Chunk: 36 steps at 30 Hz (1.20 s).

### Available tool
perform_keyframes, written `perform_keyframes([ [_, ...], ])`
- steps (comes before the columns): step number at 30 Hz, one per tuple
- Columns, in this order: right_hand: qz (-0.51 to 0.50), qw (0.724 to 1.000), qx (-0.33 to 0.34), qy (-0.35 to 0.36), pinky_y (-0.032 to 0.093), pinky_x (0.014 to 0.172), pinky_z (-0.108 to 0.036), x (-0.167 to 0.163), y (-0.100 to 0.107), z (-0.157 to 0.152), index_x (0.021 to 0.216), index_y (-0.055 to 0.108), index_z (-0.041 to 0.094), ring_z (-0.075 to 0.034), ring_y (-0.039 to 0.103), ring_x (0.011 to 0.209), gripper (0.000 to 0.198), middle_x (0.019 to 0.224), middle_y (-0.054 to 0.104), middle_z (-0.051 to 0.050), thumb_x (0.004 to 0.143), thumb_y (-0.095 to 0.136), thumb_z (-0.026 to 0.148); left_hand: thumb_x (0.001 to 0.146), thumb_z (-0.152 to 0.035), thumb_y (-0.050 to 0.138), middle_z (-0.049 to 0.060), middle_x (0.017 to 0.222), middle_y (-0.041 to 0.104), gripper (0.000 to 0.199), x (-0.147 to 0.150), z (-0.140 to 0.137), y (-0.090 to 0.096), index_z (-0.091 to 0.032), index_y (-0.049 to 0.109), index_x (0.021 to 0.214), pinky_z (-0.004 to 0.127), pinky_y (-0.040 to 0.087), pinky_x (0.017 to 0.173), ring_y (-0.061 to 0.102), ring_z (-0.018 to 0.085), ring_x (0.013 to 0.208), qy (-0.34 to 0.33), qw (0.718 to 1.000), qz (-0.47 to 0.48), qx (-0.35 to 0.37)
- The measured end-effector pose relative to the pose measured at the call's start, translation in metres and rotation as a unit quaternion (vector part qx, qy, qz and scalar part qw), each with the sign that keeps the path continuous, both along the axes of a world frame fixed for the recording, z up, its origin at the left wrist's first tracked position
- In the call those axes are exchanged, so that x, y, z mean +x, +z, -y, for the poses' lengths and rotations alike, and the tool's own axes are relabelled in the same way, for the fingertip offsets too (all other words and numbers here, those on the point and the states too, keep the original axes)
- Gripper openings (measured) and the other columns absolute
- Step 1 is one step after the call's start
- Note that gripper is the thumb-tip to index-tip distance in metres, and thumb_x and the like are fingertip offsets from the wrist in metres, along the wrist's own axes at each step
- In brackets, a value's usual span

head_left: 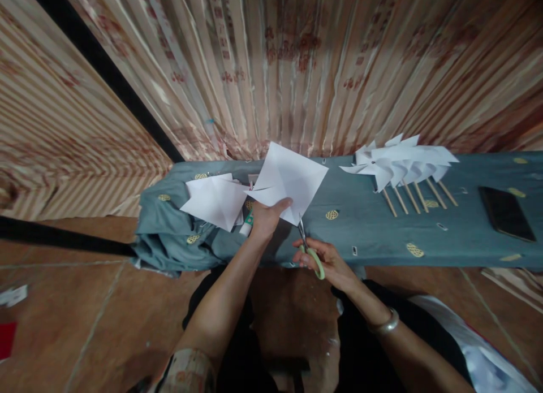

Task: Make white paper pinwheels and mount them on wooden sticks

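Note:
My left hand (267, 216) pinches a square sheet of white paper (292, 175), thumb on top, fingers hidden beneath. The sheet has a slit at its left corner, where one flap lifts slightly. A pair of scissors (313, 257) with pale green handles is in my right hand (328, 262), the blades at the sheet's lower corner. Left of the held sheet lie more white paper squares (216, 198), overlapping. Close to my left wrist, a small green-and-white tube (246, 224) lies on the cloth.
Several white paper pinwheels (403, 161) on wooden sticks lie in an overlapping row at the right. A dark phone (507, 213) rests near the right end of the cloth-covered bench (373, 240). A pleated curtain (292, 70) hangs right behind the bench.

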State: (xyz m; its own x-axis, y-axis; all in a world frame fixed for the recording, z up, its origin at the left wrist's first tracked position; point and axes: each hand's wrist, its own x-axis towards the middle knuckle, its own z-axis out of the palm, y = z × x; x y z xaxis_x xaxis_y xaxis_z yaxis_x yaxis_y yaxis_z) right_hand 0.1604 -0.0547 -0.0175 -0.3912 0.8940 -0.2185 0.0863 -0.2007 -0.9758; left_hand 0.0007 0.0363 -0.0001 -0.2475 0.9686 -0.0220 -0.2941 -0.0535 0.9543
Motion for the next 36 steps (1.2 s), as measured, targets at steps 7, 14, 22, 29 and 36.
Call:
perform_keyframes([
  [7, 0.002, 1.000, -0.022, -0.010, 0.041, 0.057, -0.025, -0.0040, 0.0006, -0.0005, 0.096, 0.065, 0.017, -0.013, 0.055, 0.063, 0.051, 0.069, 0.062, 0.000, 0.073, 0.071, 0.062, 0.052, -0.024, 0.083, 0.006, 0.088, 0.076, 0.041, 0.0010, 0.0014, -0.0016, -0.013, 0.071, 0.090, 0.034, 0.054, 0.082, 0.069, 0.022, 0.082, -0.002, 1.000, -0.002, 0.009],
  [14, 0.002, 1.000, -0.026, -0.016, 0.041, 0.057, -0.025, -0.0040, -0.0001, -0.0021, 0.098, 0.066, 0.017, -0.012, 0.055, 0.062, 0.052, 0.071, 0.066, -0.001, 0.073, 0.071, 0.062, 0.053, -0.025, 0.083, 0.007, 0.089, 0.076, 0.041, 0.0015, 0.0025, -0.0013, -0.013, 0.072, 0.091, 0.034, 0.054, 0.082, 0.069, 0.022, 0.083, -0.012, 1.000, -0.007, 0.015],
  [22, 0.009, 1.000, -0.024, -0.013, 0.041, 0.059, -0.025, -0.0031, -0.0025, -0.0022, 0.100, 0.066, 0.016, -0.012, 0.055, 0.063, 0.053, 0.071, 0.064, 0.000, 0.074, 0.071, 0.062, 0.054, -0.027, 0.083, 0.006, 0.087, 0.076, 0.048, 0.0026, 0.0044, 0.0013, -0.014, 0.072, 0.098, 0.035, 0.054, 0.083, 0.069, 0.022, 0.083, -0.019, 1.000, -0.017, 0.016],
  [29, 0.023, 1.000, 0.003, -0.010, 0.044, 0.062, -0.027, -0.0018, -0.0034, -0.0020, 0.102, 0.066, 0.016, -0.013, 0.057, 0.065, 0.051, 0.074, 0.066, -0.001, 0.077, 0.069, 0.060, 0.052, -0.026, 0.084, 0.006, 0.087, 0.076, 0.050, 0.0036, 0.0035, 0.0003, -0.014, 0.072, 0.099, 0.036, 0.054, 0.084, 0.069, 0.023, 0.084, -0.015, 1.000, -0.008, 0.016],
  [36, 0.032, 0.999, 0.017, -0.015, 0.046, 0.063, -0.027, -0.0022, -0.0026, -0.0017, 0.102, 0.067, 0.017, -0.014, 0.058, 0.066, 0.050, 0.074, 0.066, -0.002, 0.077, 0.069, 0.060, 0.052, -0.027, 0.084, 0.007, 0.090, 0.076, 0.051, 0.0037, 0.0038, -0.0009, -0.014, 0.072, 0.101, 0.036, 0.054, 0.085, 0.069, 0.023, 0.086, -0.023, 1.000, -0.006, 0.012],
])
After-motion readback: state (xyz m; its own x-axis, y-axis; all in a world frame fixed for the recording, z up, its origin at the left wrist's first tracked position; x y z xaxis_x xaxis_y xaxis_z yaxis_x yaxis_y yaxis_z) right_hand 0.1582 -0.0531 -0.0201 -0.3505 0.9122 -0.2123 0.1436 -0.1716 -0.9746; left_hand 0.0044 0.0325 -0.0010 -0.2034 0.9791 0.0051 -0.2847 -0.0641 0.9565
